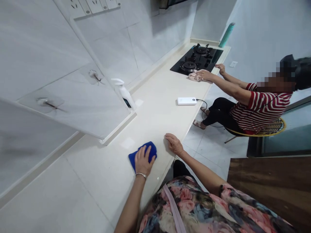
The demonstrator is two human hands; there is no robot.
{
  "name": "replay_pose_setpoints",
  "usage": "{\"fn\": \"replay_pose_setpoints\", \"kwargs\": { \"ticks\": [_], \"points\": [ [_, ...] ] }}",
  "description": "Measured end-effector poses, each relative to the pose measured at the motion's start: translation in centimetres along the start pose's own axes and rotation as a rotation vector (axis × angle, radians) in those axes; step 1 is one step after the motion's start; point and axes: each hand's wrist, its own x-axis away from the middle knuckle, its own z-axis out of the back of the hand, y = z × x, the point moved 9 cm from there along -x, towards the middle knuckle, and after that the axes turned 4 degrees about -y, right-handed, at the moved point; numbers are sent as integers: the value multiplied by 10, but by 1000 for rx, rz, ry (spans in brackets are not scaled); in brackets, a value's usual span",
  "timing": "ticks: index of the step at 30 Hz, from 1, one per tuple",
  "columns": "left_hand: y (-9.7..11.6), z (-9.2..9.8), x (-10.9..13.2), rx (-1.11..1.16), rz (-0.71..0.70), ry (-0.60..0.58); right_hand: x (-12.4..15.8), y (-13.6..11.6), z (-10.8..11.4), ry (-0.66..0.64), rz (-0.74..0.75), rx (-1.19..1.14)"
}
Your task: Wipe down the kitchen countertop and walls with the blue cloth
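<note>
A folded blue cloth (132,157) lies on the cream countertop (155,119). My left hand (143,160) presses down on it from above and grips it, fingers spread over the fabric, a silver bangle at the wrist. To its right, my right hand (174,144) rests on the counter near the front edge, holding nothing, its fingers loosely bent with the tips touching the surface. Farther along the counter stands a white spray bottle (125,97) against the wall corner. A white power bank (186,101) with a black cable lies by the front edge.
A co-worker in a striped shirt (262,110) sits on a woven chair (277,126), one hand on a pink cloth (194,76) beside the black gas hob (187,63). A green cylinder (226,35) stands at the far end. Wall hooks (94,76) project at left.
</note>
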Motion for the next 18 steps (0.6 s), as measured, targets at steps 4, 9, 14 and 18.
{"fn": "replay_pose_setpoints", "kwargs": {
  "ticks": [4, 9, 14, 18],
  "points": [
    [-43, 13, -26, -28, 225, 105, -7, -7, 1, -2, 7, -54],
    [-28, 4, -99, -15, 232, 176, 0, -12, 18, -9, -84, -217],
    [8, -14, -191, 80, 118, 184, 80, 29, 75, 133, -560, -371],
    [28, -27, -265, 138, 25, 180, 156, 66, 133, 240, -787, -254]
  ]
}}
